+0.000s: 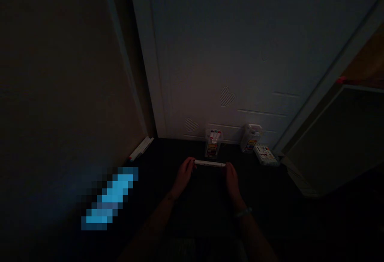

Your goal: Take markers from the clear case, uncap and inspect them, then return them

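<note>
Two hands on one white marker [210, 163], just in front of the clear case [212, 150], the landmark. Left hand [183, 176] has fingers pinched on one end, right hand [232, 178] pinched on the other; barrel runs roughly level between them. Too dark to tell exact finger contact, or whether the barrel touches the dark surface [207, 202].

Handling, judged: light, stiff, straight, probably hard plastic; smooth, so may roll or slip a bit, not very fragile. Best hold is mid-barrel with thumb and fingertips, or both ends as here; a light pinch should do. Faint seam near the right-hand end, maybe a cap edge, so a pull there could open it.

Clear case: see-through, likely thin rigid plastic, upright, with a colored label and dark, green and red marker ends at its top. Right of it: second case [251, 138], similar plastic, pale top, label low down. Farther right, just beside that one: flat box [266, 155], low, patterned top. Well left of the clear case: slim white markers [141, 149] lying by the wall. Behind it: pale panel [192, 74], raised lines, ribbed heart shapes [227, 97]. Surface looks matte.
</note>
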